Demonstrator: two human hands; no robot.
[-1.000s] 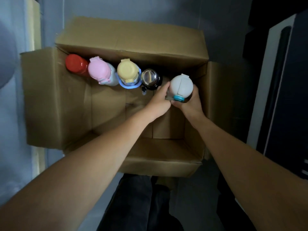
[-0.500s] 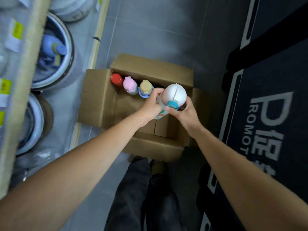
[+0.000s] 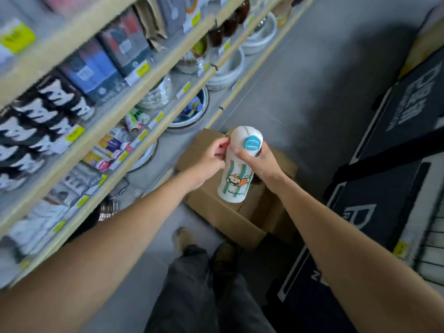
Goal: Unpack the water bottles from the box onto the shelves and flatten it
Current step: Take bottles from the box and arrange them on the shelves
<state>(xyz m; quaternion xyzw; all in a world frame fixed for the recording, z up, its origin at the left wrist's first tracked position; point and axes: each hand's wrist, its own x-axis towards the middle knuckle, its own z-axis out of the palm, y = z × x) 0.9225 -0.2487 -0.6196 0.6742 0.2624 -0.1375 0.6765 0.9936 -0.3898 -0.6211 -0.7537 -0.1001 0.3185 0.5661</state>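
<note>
A white, green-striped plastic bottle (image 3: 236, 175) was clasped by left hand (image 3: 211, 162) and right hand (image 3: 262, 162) above the brown cardboard box (image 3: 216, 209) (unshelved; box unflattened).

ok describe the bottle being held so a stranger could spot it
Beside the shelves, a cardboard box sits on the grey floor. Above it, the left hand and right hand hold a bottle. It is white with green stripes, a cartoon figure and a teal button.
</note>
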